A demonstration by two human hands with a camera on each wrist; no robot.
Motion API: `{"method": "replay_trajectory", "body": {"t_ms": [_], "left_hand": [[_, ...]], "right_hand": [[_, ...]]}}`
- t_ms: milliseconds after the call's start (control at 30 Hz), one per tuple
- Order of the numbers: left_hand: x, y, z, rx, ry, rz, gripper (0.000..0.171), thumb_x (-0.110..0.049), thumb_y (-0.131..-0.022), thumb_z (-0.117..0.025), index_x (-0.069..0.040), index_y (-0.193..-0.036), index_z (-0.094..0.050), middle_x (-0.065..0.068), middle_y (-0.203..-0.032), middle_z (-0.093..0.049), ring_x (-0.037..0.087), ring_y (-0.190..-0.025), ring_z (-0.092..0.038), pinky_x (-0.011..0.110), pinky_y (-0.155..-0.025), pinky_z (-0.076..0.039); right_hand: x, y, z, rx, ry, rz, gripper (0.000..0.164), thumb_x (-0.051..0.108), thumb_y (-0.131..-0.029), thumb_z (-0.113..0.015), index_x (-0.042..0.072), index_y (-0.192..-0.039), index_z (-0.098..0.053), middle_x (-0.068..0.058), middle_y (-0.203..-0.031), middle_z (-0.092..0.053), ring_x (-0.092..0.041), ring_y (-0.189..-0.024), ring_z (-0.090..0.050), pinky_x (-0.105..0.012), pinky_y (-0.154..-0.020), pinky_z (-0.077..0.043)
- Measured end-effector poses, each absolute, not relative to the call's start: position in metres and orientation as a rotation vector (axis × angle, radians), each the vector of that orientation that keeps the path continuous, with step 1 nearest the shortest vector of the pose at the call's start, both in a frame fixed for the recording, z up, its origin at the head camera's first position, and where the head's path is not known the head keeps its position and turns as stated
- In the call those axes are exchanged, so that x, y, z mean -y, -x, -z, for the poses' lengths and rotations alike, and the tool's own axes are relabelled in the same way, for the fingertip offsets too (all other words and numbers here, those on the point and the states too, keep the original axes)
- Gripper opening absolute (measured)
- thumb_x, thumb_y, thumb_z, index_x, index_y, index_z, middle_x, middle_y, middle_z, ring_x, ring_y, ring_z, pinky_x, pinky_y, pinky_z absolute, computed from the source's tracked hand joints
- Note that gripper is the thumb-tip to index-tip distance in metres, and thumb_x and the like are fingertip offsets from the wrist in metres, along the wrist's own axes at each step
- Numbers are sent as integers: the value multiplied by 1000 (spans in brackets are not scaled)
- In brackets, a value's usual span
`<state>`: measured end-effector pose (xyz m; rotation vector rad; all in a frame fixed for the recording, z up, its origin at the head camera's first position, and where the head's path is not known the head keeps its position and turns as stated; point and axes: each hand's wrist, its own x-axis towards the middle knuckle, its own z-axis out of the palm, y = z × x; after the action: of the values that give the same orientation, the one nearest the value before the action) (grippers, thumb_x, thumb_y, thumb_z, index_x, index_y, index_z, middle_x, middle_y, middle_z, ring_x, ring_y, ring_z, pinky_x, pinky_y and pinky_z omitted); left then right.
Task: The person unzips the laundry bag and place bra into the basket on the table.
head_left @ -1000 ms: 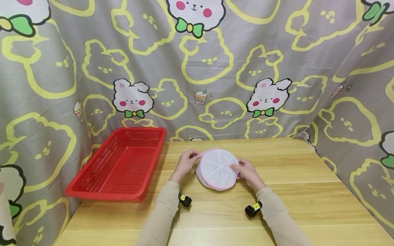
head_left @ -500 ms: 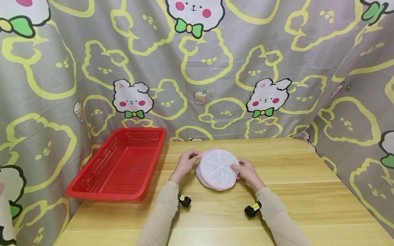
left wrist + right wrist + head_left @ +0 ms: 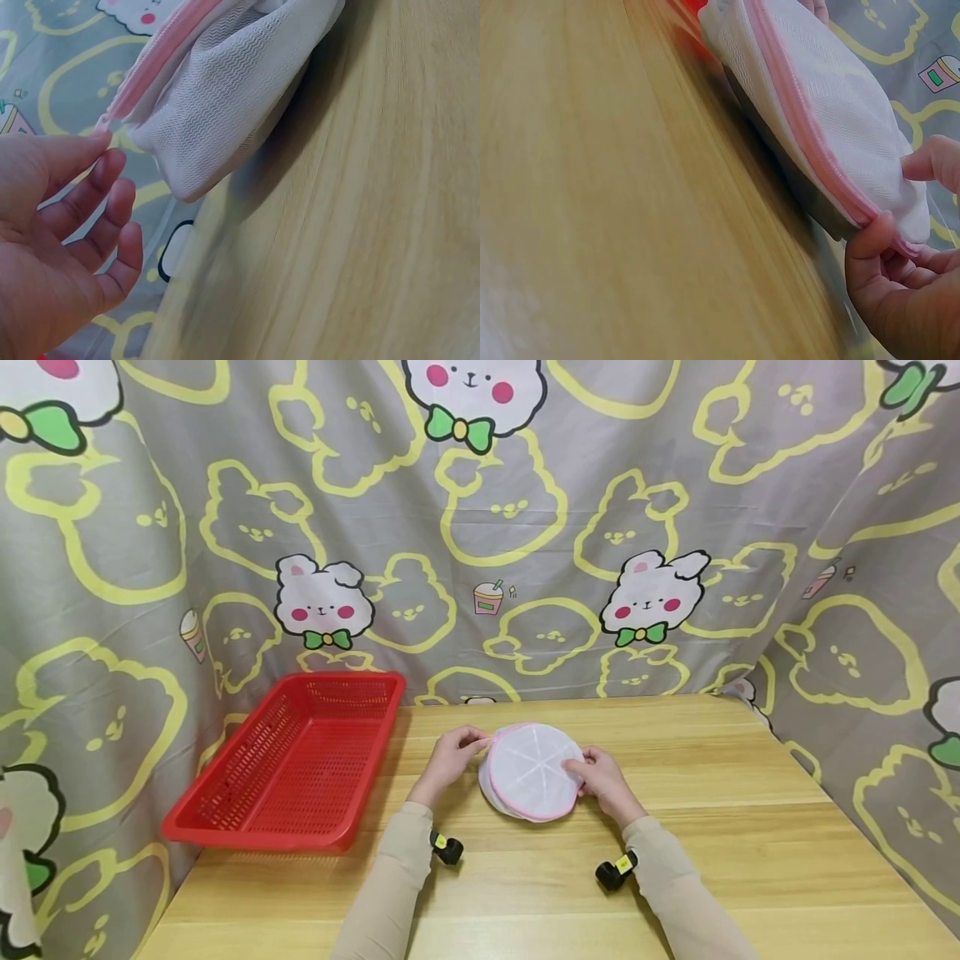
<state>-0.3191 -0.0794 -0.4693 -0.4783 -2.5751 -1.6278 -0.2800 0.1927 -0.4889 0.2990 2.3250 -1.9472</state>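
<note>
Set up on a pale wood-grain worktop, marked with lighter and darker bands. Enclosed at the back and both sides by a grey curtain, creased, printed with yellow outlines and white animal heads. Equipped at the left with a red perforated basket.

Held near the middle of the worktop, right of the basket: a round white mesh pouch with a pink zipper. Pinched in the fingers of the left hand: the zipper pull. Gripped in the fingers of the right hand: the right edge of the mesh pouch.

Compared with one second earlier: mesh pouch face shifted very slightly right, left wrist very slightly left; basket and both grips unchanged.
</note>
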Motion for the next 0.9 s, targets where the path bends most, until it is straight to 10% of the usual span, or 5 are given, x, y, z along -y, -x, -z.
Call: {"method": "replay_trajectory", "body": {"t_ms": [900], "left_hand": [[88, 315, 473, 2600, 501, 1614, 9, -17, -93, -65, -10, -94, -70, 5, -93, -70, 11, -84, -56, 28, -80, -46]], "right_hand": [[-192, 280, 492, -2317, -272, 1977, 34, 13, -86, -65, -4, -111, -50, 0, -77, -53, -8, -53, -47, -21, -47, -45]]}}
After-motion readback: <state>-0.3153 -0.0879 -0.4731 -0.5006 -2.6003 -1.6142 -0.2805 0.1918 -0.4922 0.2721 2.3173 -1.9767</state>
